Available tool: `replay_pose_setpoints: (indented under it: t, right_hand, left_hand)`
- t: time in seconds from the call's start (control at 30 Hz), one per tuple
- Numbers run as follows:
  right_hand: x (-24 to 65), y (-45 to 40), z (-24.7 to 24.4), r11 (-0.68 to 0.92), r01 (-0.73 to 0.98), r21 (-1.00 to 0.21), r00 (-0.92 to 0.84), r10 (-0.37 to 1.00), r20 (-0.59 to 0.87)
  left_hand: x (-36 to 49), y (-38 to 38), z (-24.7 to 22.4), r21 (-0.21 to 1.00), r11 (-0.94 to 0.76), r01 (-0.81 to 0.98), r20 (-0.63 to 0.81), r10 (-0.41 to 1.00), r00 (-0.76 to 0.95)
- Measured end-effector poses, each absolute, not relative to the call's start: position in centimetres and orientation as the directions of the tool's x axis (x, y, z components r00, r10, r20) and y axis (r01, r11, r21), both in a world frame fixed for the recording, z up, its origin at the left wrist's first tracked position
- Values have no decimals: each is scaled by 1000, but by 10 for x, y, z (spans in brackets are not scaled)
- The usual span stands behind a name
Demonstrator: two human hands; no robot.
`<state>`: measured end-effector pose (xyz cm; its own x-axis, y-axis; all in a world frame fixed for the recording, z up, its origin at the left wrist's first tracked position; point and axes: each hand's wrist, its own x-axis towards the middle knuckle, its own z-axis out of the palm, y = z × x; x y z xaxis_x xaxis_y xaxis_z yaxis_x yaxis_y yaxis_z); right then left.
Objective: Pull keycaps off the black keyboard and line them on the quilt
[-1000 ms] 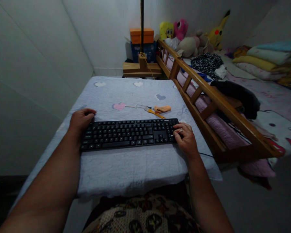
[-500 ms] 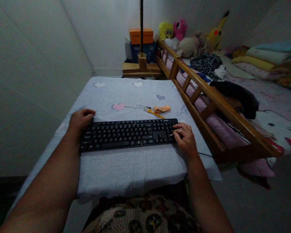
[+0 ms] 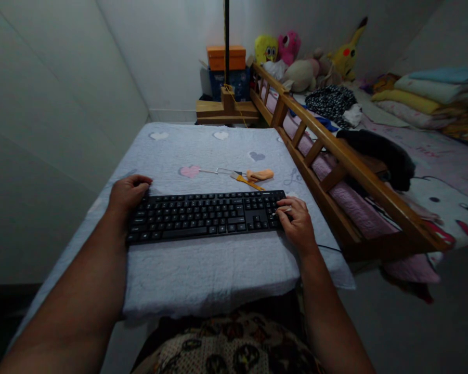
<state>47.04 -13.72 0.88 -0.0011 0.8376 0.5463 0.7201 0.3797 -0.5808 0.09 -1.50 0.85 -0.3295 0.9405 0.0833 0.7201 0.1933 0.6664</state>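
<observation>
A black keyboard [image 3: 203,215] lies across the cloth-covered table. My left hand [image 3: 129,193] is closed around its upper left corner, thumb toward the top edge. Over the number keys at the right end, my right hand [image 3: 296,218] pinches a thin, pale-tipped swab [image 3: 283,210], its tip at the keys. Behind the keyboard lie a brush with a yellow handle [image 3: 249,182], an orange-brown object [image 3: 260,175] and a thin metal tool [image 3: 208,171].
The table [image 3: 203,275] has a pale blue cloth with hearts. Along its right side runs a wooden bed rail [image 3: 343,156]. Soft toys [image 3: 300,75] and folded bedding [image 3: 425,98] lie on the bed. An orange box [image 3: 226,58] stands behind the table.
The whole view has shifted very slightly. Both hands keep nearly the same places, and the swab tip stays at the number keys.
</observation>
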Motion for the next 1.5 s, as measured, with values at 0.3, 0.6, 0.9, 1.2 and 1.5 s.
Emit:
replay_pose_setpoints:
  t: [0.3, 0.6, 0.9, 1.2, 1.5]
  right_hand:
    - [468, -137, 10, 384, 703, -599, -7, 846, 534]
    - [465, -136, 9, 387, 707, -592, -35, 855, 518]
    - [463, -139, 11, 397, 716, -575, -66, 858, 510]
    - [464, -143, 13, 407, 702, -585, -86, 863, 498]
    - [463, -147, 13, 420, 691, -588, -99, 861, 499]
  left_hand:
    - [3, -16, 10, 661, 201, 723, 83, 938, -336]
    - [5, -18, 11, 666, 211, 716, 74, 936, -345]
    - [5, -16, 11, 664, 228, 712, 71, 929, -363]
    - [4, -18, 10, 667, 222, 712, 67, 933, -353]
    - [7, -18, 15, 657, 218, 721, 67, 937, -344]
